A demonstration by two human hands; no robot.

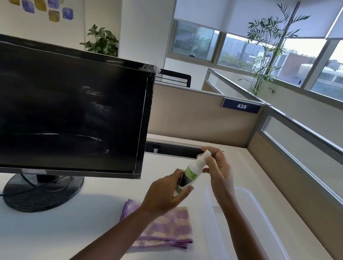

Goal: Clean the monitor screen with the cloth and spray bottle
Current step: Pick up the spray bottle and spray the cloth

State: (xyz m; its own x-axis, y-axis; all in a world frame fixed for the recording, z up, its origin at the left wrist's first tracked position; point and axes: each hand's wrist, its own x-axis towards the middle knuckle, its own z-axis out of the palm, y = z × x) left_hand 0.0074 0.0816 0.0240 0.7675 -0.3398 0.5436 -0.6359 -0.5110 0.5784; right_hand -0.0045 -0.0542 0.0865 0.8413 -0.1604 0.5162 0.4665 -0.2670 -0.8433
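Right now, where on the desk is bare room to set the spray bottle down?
Bare desk lies in front of the monitor stand, left of the purple cloth, and behind the clear container up to the cable slot. Between cloth and container the gap is narrow, and the right forearm crosses it.

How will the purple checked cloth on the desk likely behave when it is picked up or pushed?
The cloth lies folded flat with soft, rumpled edges, so it will probably hang limp and unfold if lifted by a corner. It looks thin, so likely light. Pushed across the smooth desk, it would probably bunch rather than slide whole.
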